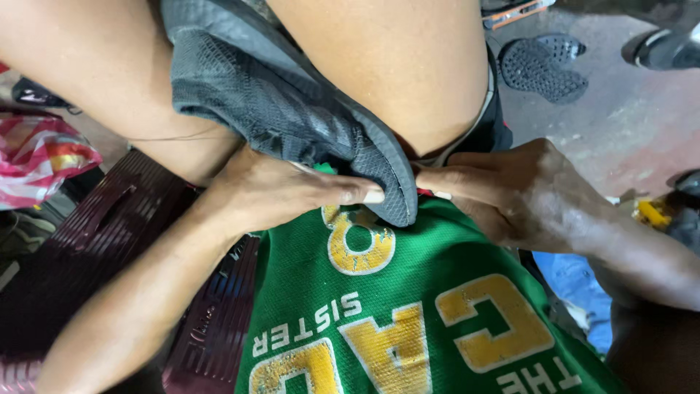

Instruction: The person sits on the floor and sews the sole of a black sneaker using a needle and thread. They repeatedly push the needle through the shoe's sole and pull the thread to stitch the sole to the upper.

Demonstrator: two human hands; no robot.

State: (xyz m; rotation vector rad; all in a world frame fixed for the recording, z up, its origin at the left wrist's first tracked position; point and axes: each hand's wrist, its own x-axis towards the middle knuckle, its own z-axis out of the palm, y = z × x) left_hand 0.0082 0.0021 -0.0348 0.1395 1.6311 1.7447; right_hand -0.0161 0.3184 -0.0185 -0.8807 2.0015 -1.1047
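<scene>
A dark grey mesh shoe (292,109) with a dark sole lies across my lap between my bare knees, its toe pointing down toward my green jersey (408,314). My left hand (281,193) comes in from the left and grips the toe end, with the thumb pressed along the sole edge. From the right, my right hand (510,193) has its fingers pinched against the same toe tip. What the fingertips of the right hand hold is hidden behind the sole.
A dark red ribbed plastic crate (109,241) sits under my left arm. A red and white striped bag (36,157) lies at the far left. On the concrete floor at the upper right are an upturned black shoe sole (543,66) and another dark shoe (667,47). Blue cloth (576,284) lies under my right forearm.
</scene>
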